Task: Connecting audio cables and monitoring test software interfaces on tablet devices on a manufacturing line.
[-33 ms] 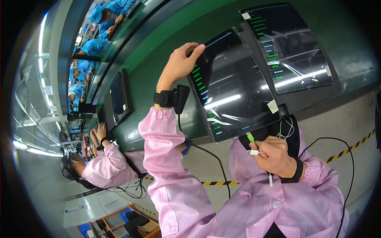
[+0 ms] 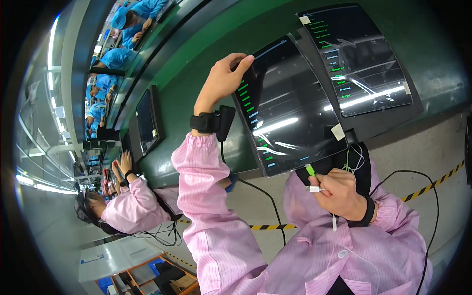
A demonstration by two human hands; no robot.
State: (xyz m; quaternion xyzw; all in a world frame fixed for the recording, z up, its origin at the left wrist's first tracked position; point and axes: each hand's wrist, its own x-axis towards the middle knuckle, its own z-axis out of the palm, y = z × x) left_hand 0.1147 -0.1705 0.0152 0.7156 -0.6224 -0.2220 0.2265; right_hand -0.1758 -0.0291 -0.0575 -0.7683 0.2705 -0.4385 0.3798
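Observation:
My left hand grips the upper left edge of a black tablet, its thumb on the glass and its other fingers curled at the rim. Lines of green and white text are lit on the screen. Just below the tablet's near edge, my right hand is closed around thin cables. A green plug points from it at that edge; whether it sits in the port I cannot tell. A white plug sticks out sideways from the same fingers, and another white plug dangles below.
A second lit tablet lies to the right on a dark stand. Another tablet stands farther left on the green bench. A co-worker in pink sits at left. A black cord runs from my left wristband.
The dangling white plug has swung very slightly left. Both my hands and the tablets are where they were.

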